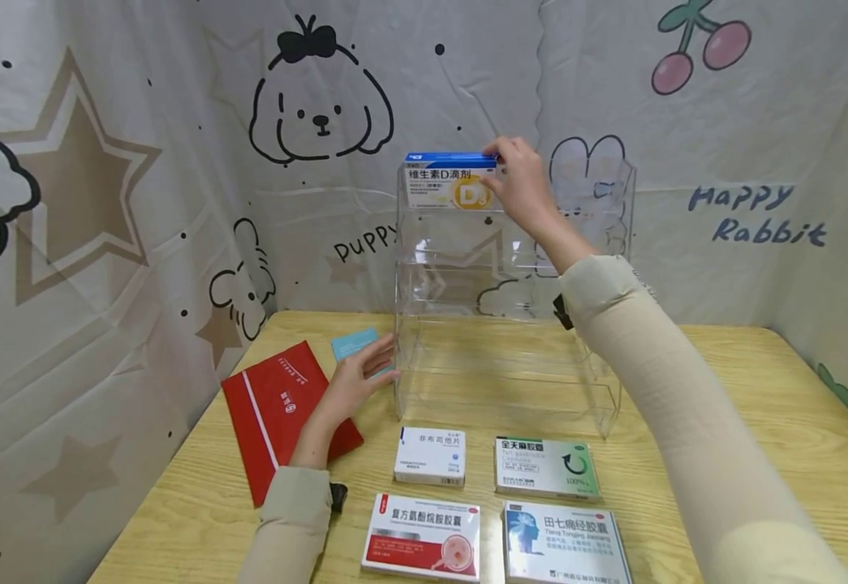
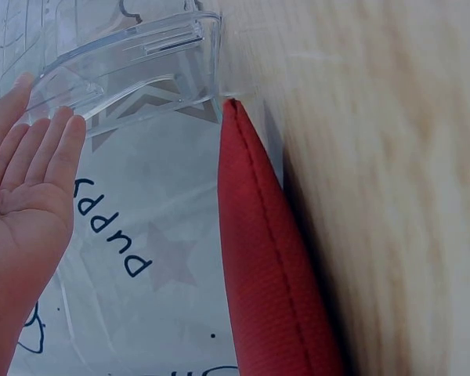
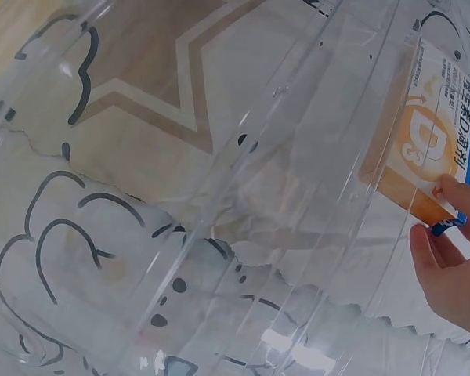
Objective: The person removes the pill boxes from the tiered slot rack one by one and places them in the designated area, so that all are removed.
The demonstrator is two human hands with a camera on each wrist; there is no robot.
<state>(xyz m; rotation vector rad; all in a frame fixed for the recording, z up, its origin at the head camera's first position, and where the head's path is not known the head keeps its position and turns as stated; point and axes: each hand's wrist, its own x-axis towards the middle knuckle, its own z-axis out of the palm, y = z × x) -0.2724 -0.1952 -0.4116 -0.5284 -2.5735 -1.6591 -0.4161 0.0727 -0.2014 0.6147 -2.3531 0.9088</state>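
Note:
A clear tiered display rack (image 1: pixel 504 365) stands upright at the back of the table. On its top tier, at the left end, is a blue, white and orange vitamin D drops box (image 1: pixel 438 182). My right hand (image 1: pixel 526 182) pinches this box at its right end, thumb on the front face and fingers over the top edge; the right wrist view shows the same pinch on the medicine box (image 3: pixel 423 133). Low at the rack's left side, my left hand (image 1: pixel 354 381) has its fingers extended, fingertips right at the side panel. The left wrist view shows that palm (image 2: pixel 31 211) holding nothing.
In front of the rack lie a small white box (image 1: pixel 429 458), a green and white box (image 1: pixel 548 468), a red and white box (image 1: pixel 421 535) and a blue and white box (image 1: pixel 566 543). A red pouch (image 1: pixel 277 405) and a light-blue item (image 1: pixel 354 342) lie left.

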